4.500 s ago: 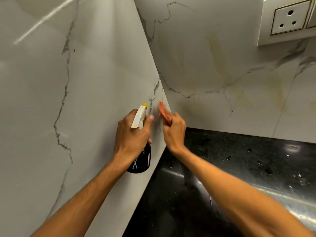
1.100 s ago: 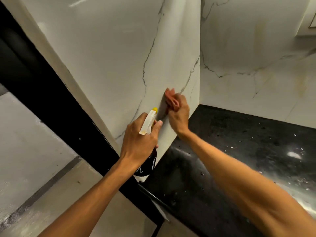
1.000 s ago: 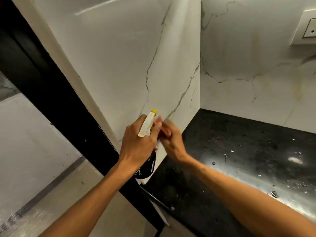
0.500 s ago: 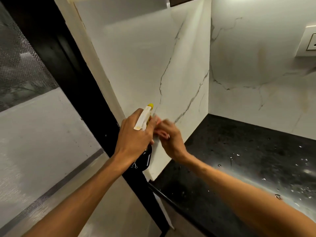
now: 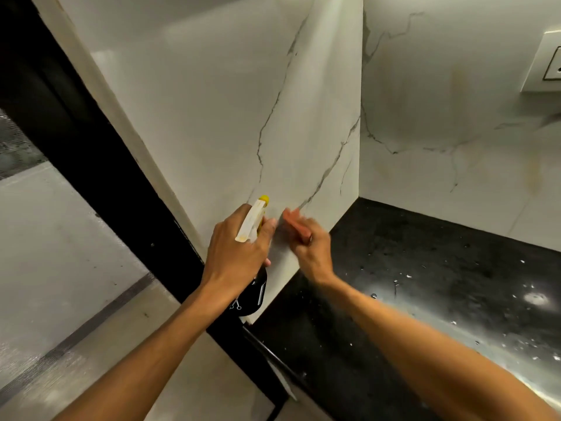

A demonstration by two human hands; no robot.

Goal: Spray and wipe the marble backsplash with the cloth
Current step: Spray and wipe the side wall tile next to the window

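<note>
The white marble backsplash (image 5: 230, 117) with grey veins covers the left side wall and the back wall, meeting at a corner. My left hand (image 5: 239, 253) grips a spray bottle (image 5: 253, 221) with a white trigger head, yellow nozzle and dark body, its nozzle pointing at the side wall. Just right of it, my right hand (image 5: 312, 247) holds a folded orange-red cloth (image 5: 296, 221) against the lower part of the side wall. The cloth and the hand are motion-blurred.
A wet black granite counter (image 5: 425, 284) lies below the backsplash, dotted with droplets. A white wall socket (image 5: 546, 65) sits at the upper right on the back wall. A black frame (image 5: 91, 147) runs down along the side wall's left edge.
My right hand with the cloth has shifted a little to the right, away from the bottle, low on the side wall. The left hand keeps its grip on the bottle. The view shifted slightly.
</note>
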